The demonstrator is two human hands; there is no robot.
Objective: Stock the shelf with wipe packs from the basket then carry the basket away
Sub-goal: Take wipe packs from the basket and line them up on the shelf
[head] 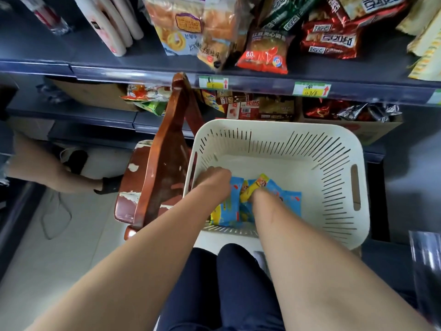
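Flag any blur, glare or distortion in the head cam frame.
Head view: strong wide-angle bending of the shelf edge; glare on the snack bags; motion blur at the lower right corner; both hands and the wipe packs in the white basket slightly soft.

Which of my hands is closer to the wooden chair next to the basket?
Left. Your left hand is inside the basket at its left wall, right beside the wooden chair. Your right hand is farther in, on the wipe packs near the middle.
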